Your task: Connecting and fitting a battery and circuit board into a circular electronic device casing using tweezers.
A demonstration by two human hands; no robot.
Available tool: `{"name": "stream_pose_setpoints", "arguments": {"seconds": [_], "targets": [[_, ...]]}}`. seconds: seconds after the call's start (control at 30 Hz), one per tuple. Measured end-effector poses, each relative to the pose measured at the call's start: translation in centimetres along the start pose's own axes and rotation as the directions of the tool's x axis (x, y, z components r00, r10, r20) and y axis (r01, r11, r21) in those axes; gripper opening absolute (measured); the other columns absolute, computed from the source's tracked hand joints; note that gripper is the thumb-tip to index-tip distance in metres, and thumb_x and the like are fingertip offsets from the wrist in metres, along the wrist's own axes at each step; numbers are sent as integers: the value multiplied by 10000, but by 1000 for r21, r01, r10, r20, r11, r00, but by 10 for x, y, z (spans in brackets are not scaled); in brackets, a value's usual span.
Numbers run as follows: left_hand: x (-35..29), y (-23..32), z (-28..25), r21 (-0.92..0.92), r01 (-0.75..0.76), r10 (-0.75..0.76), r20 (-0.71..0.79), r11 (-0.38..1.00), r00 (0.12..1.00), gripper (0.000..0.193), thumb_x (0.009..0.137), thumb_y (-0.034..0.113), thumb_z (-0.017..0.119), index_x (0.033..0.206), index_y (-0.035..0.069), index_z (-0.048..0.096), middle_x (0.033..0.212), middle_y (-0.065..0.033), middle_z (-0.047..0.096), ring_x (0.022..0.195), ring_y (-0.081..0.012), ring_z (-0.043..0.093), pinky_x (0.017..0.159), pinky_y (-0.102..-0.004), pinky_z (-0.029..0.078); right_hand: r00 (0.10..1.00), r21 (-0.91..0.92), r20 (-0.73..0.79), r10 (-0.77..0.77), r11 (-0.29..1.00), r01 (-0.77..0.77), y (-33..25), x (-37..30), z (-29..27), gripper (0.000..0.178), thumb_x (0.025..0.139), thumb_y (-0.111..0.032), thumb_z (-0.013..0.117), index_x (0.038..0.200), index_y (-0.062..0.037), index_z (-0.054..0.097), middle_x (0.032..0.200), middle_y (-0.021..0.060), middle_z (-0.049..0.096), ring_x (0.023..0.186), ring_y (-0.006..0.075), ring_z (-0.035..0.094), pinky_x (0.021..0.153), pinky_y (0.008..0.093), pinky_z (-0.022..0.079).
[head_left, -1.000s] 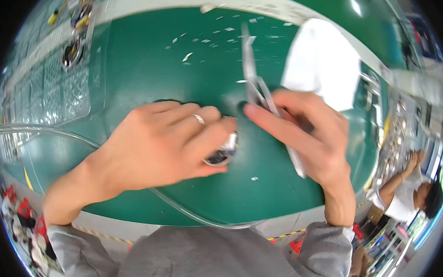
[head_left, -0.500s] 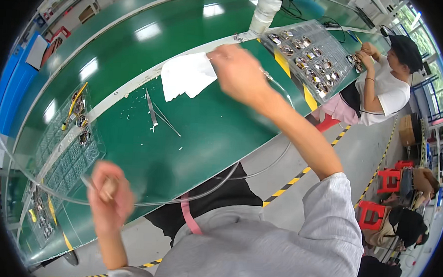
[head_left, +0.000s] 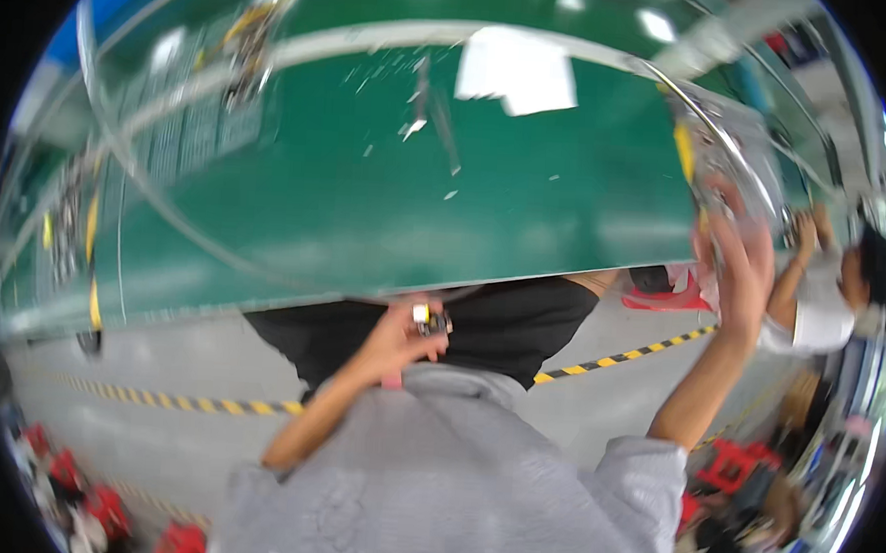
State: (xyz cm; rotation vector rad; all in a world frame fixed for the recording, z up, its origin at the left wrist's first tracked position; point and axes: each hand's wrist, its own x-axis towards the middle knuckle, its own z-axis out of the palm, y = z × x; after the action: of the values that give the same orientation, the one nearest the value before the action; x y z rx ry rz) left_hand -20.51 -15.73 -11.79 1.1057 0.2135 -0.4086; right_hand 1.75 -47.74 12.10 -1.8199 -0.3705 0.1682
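Observation:
Close to my body, just below the table's front edge, my left hand (head_left: 396,342) is closed on a small dark component (head_left: 434,323) with a white and yellow patch; its exact kind is too blurred to tell. Far to the right, my right hand (head_left: 742,267) is raised at the near corner of a clear compartment tray (head_left: 736,127) of small parts. Motion smears its fingers, so whether they hold anything cannot be made out. A white sheet (head_left: 519,70) lies at the back of the green table (head_left: 567,203), with tweezers (head_left: 443,126) to its left.
Another clear tray (head_left: 211,114) with some parts is at the left. A transparent tube (head_left: 157,196) curves across the left of the table. White scraps (head_left: 374,63) lie around the tweezers. A co-worker (head_left: 828,287) sits at the right end.
The view has turned. My left hand has come from beside the left tray to my lap, its component now showing. My right hand has left the white sheet for the right tray.

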Motion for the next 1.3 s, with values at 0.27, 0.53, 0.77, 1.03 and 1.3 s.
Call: {"name": "stream_pose_setpoints", "arguments": {"seconds": [0.27, 0.53, 0.77, 1.03, 1.3], "targets": [[25, -50, -68, 267, -84, 148, -229, 960, 962, 229, 1008, 58, 536, 1200, -25, 629, 1059, -151, 706, 911, -214, 715, 746, -336, 591, 651, -232, 756, 65, 957, 174, 63, -108, 149, 417, 829, -117, 708, 1205, -9, 565, 1185, 124, 661, 857, 293, 709, 672, 336, 549], [30, -128, -119, 921, 181, 629, -369, 344, 684, 118, 908, 71, 587, 904, -21, 659, 872, -213, 694, 766, -403, 661, 718, -473, 525, 689, -597, 679, 254, 737, 317, 162, -105, 252, 327, 827, -16, 613, 1143, -43, 534, 1054, 142, 625, 688, 404, 659, 598, 506, 524], [28, -147, -130, 851, 155, 611, -476, 502, 633, 137, 901, 87, 574, 931, -4, 671, 893, -218, 695, 849, -428, 655, 769, -524, 518, 693, -577, 688, 218, 743, 339, 174, -100, 276, 272, 799, 0, 568, 1070, -6, 555, 1030, 183, 640, 700, 405, 665, 632, 516, 528], [22, -137, -131, 783, 239, 506, -568, 574, 649, 157, 907, 88, 582, 922, -28, 687, 926, -240, 706, 894, -428, 665, 795, -522, 511, 640, -544, 734, 230, 763, 349, 164, -95, 284, 201, 878, -64, 565, 1034, 63, 576, 1008, 226, 661, 702, 382, 687, 631, 484, 546], [23, -147, -131, 688, 285, 394, -651, 667, 649, 219, 944, 122, 539, 1007, -31, 683, 996, -251, 702, 948, -425, 664, 854, -503, 507, 646, -545, 732, 214, 753, 368, 166, -96, 284, 201, 895, -85, 570, 1029, 65, 574, 1021, 218, 655, 707, 385, 684, 640, 487, 541]]}}
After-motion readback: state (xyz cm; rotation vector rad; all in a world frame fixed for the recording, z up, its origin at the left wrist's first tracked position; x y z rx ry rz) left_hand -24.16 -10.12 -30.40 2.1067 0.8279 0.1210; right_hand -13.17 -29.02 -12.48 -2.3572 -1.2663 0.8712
